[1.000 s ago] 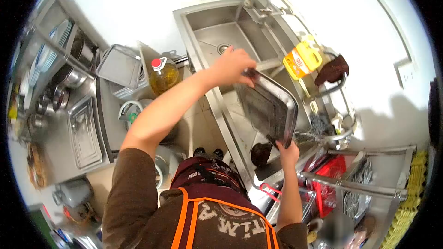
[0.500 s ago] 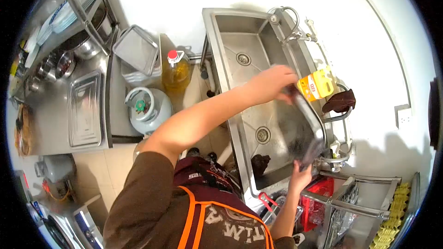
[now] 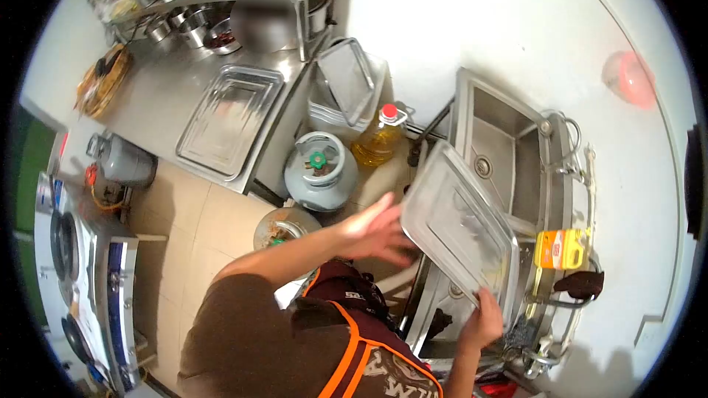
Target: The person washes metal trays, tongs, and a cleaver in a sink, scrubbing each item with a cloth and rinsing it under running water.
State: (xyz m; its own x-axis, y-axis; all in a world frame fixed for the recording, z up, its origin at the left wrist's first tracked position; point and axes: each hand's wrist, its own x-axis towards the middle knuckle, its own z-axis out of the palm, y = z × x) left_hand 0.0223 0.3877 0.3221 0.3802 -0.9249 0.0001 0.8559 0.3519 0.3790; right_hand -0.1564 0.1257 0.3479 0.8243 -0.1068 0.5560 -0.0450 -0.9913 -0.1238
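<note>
A rectangular metal tray [image 3: 453, 225] is tilted above the sink [image 3: 490, 144], its broad face turned up toward me. My right hand [image 3: 483, 322] grips its near edge, fingers and thumb closed on the rim. Off the tray's left corner, my left hand [image 3: 375, 230] has its fingers spread, slightly blurred, and holds nothing. The tray covers much of the sink's near basin. A dark cloth-like lump [image 3: 440, 322] lies in that basin beneath the tray.
On the steel counter [image 3: 158, 88] lies another metal tray [image 3: 232, 121]. Gas cylinders [image 3: 321, 177] and an oil jug [image 3: 380, 136] stand on the floor between counter and sink. A yellow bottle [image 3: 560, 249] and brown cloth [image 3: 580, 284] are at the sink's right side.
The tray has swung up from the basin and turned its face upward. My left hand has let go of it and moved left. The view has shifted toward the counter.
</note>
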